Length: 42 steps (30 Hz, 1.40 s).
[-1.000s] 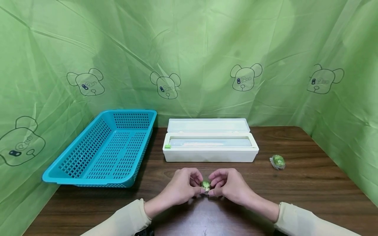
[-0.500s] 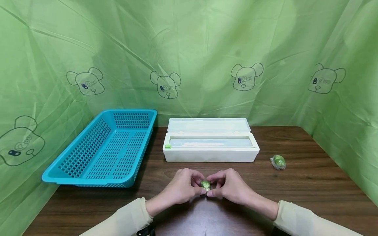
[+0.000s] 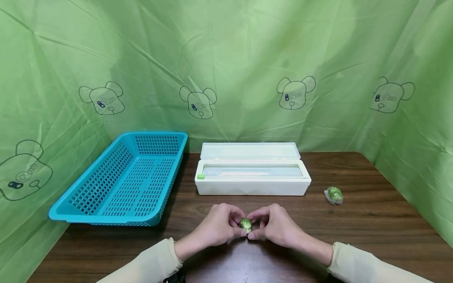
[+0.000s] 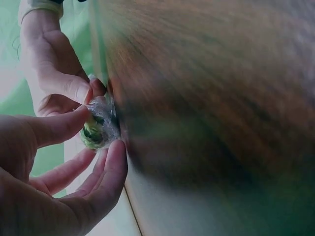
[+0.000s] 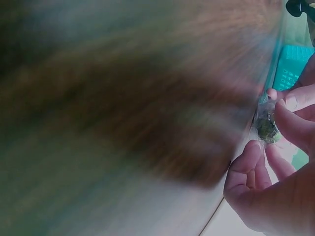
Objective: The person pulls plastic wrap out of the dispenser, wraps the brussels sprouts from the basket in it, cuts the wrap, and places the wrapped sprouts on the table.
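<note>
Between my two hands, low in the middle of the head view, is a small Brussels sprout (image 3: 245, 225) in clear cling film. My left hand (image 3: 223, 223) holds it from the left, thumb in front and fingers behind. From the right, my right hand (image 3: 274, 224) pinches at its wrapping with thumb and fingertips. Crinkled cling film (image 4: 107, 114) bunches at the sprout's underside in the left wrist view. In the right wrist view, fingertips of both hands surround the wrapped sprout (image 5: 267, 130). Another wrapped Brussels sprout (image 3: 334, 194) lies on the table to the right.
A white cling film dispenser (image 3: 253, 187) with its lid raised stands behind my hands. At the left is a blue perforated basket (image 3: 106, 219). Green fabric (image 3: 247, 51) hangs behind and beside the brown wooden table (image 3: 371, 220).
My right hand has shifted slightly left, bringing its fingertips closer to the sprout and to my left hand. The sprout stays in nearly the same spot. Dispenser and basket stay put.
</note>
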Each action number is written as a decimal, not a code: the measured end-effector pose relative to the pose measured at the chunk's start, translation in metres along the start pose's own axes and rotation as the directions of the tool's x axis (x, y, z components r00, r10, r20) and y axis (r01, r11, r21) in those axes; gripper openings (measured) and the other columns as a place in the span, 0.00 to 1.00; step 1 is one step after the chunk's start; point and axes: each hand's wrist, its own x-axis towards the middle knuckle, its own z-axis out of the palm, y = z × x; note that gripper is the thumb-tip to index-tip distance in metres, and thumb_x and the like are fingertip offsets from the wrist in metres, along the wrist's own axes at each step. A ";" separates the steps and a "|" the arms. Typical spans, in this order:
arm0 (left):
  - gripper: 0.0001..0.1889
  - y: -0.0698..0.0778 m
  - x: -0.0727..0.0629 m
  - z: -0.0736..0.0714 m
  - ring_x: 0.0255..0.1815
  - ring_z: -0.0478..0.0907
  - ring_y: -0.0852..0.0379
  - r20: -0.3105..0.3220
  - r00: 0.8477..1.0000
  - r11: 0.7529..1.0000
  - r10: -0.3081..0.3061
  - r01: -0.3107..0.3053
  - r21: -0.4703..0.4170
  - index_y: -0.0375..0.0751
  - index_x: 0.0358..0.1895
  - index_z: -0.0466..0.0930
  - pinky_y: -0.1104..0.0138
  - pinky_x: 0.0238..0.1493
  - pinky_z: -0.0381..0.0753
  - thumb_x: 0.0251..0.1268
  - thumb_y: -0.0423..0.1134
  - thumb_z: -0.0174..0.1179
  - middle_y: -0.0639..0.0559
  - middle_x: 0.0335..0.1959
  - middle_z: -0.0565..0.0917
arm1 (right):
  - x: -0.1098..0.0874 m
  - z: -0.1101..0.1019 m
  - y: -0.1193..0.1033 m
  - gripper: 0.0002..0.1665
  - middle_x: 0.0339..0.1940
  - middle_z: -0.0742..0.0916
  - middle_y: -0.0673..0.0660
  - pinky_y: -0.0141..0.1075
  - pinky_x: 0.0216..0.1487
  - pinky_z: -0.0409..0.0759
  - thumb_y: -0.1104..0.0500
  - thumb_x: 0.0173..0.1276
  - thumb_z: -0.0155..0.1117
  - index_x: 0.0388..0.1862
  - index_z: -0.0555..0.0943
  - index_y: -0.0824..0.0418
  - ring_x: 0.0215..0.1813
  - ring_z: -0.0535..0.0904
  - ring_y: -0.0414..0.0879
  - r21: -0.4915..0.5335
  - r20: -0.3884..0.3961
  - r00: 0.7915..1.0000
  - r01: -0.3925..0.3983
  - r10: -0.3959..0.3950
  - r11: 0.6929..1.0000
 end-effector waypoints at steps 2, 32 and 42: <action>0.15 0.000 -0.001 0.000 0.28 0.82 0.62 0.001 1.000 1.000 0.001 -0.001 -0.006 0.37 0.42 0.88 0.69 0.34 0.82 0.51 0.27 0.81 0.54 0.28 0.85 | 0.000 0.000 0.000 0.24 0.19 0.83 0.48 0.32 0.24 0.75 0.61 0.50 0.88 0.48 0.91 0.61 0.24 0.78 0.40 0.009 0.002 1.000 -0.002 0.002 1.000; 0.25 -0.005 -0.018 -0.023 0.41 0.85 0.51 -0.020 0.998 0.993 0.055 -0.052 0.109 0.35 0.58 0.86 0.57 0.46 0.85 0.56 0.34 0.80 0.47 0.44 0.86 | -0.052 -0.127 0.038 0.23 0.34 0.86 0.50 0.35 0.30 0.80 0.58 0.62 0.82 0.56 0.88 0.58 0.32 0.79 0.41 -0.156 -0.050 0.990 0.125 -0.135 0.980; 0.24 -0.009 -0.022 -0.029 0.47 0.86 0.52 -0.012 0.994 0.987 0.111 -0.109 0.114 0.39 0.61 0.85 0.58 0.51 0.84 0.62 0.34 0.77 0.48 0.46 0.85 | -0.062 -0.196 0.085 0.35 0.61 0.79 0.62 0.34 0.31 0.76 0.58 0.58 0.85 0.64 0.84 0.62 0.34 0.75 0.43 -0.346 -0.211 0.973 0.014 -0.092 0.938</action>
